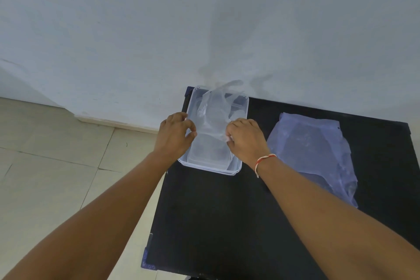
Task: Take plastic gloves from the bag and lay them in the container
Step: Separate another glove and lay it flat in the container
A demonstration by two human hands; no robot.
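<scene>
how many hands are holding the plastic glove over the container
2: the left hand pinches the glove at its left edge and the right hand at its right edge, above the clear container.

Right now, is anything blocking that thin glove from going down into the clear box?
Nothing visible does. Both hands, left hand and right hand, hold the plastic glove directly over the open container, which has no lid on.

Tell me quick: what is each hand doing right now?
Left hand: fingers pinched shut on the plastic glove over the container.
Right hand: fingers pinched shut on the same glove.
</scene>
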